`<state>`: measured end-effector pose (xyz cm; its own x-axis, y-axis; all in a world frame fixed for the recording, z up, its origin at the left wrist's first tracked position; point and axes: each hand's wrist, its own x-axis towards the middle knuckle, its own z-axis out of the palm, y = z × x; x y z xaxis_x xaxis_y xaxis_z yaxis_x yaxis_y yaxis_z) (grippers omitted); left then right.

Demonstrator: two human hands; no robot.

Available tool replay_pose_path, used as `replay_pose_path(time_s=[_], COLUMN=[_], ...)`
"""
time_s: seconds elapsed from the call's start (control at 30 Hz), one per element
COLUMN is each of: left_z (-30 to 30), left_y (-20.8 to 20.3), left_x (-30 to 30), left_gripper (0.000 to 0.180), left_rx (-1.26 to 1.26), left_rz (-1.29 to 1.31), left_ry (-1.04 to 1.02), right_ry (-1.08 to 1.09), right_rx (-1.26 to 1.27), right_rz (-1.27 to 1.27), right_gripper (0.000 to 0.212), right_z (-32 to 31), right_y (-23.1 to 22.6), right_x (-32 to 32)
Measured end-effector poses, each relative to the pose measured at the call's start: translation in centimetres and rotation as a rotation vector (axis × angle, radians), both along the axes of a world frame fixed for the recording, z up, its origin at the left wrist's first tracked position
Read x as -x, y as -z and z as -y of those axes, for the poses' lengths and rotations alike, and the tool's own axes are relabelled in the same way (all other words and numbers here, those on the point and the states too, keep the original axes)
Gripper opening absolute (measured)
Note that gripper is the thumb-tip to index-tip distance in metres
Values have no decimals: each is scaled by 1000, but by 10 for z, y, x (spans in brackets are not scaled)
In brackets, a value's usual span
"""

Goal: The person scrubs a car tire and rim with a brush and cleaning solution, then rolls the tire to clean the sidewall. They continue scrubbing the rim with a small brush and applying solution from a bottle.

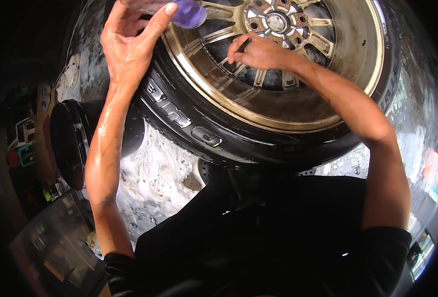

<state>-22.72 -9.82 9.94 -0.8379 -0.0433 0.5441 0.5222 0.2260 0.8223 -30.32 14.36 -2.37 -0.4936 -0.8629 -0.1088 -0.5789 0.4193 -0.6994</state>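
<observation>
near: person's dark shirt fills the lower middle, both bare forearms run up from it. wet soapy ground (154, 178) between the left arm and the tyre, foam all over it. black bucket (73, 143) at left, just beside the left forearm, lying tilted with its mouth toward the left.

mid: black tyre (189, 123) with raised lettering on the sidewall, standing on the soapy ground. inside it a gold multi-spoke rim (278, 106), wet and grimy, rusty hub and lug nuts at far centre.

right hand (261, 52) is over the spokes, left of the hub; grip pinched together on a small dark tool (243, 45), tip against a spoke. what kind of tool: cannot tell.

far left: left hand (130, 42) raised over the tyre's upper left edge, grip clamped on a purple bottle (186, 12), thumb across its side, bottle partly cut by the top edge.
</observation>
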Motion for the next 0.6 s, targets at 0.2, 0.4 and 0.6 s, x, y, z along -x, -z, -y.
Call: replay_pose_path(time_s=[0.2, 0.4, 0.6], left_z=[0, -4, 13], left_y=[2, -3, 2], left_x=[-2, -2, 0], left_gripper=[46, 44, 40], left_rx=[-38, -73, 189], left_rz=[36, 64, 55], left_ry=[-12, -29, -159], right_ry=[42, -39, 72], right_rx=[-127, -101, -195], right_rz=[-240, 37, 44], right_gripper=[23, 22, 25], right_z=[1, -8, -10], right_y=[-1, -10, -24], right_x=[2, 6, -3])
